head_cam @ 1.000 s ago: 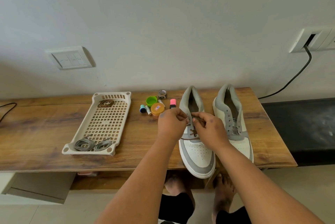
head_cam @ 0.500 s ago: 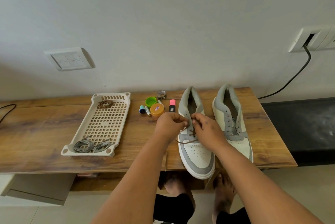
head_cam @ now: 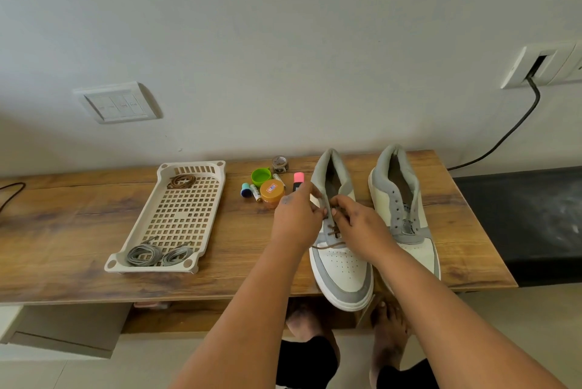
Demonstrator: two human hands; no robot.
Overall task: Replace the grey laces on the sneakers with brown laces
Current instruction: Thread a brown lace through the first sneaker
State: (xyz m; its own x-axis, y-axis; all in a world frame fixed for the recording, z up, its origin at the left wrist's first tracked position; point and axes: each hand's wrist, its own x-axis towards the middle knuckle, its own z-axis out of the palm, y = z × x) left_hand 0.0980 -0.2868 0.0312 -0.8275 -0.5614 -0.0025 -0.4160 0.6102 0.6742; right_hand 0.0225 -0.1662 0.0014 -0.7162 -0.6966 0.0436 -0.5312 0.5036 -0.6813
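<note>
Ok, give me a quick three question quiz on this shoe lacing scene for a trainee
1. True or false: the right sneaker already has a brown lace.
2. Which lies at the near end of the tray? A) grey laces B) spare brown lace C) orange jar
3. Fill in: both the left hand and right hand work on the ___ sneaker.

Key: 1 false; 2 A; 3 left.

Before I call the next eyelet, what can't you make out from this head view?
- Upper eyelets of the left sneaker: covered by the left hand and right hand.
- Brown lace ends: hidden inside both grips.
- Orange jar label: too small to read.
</note>
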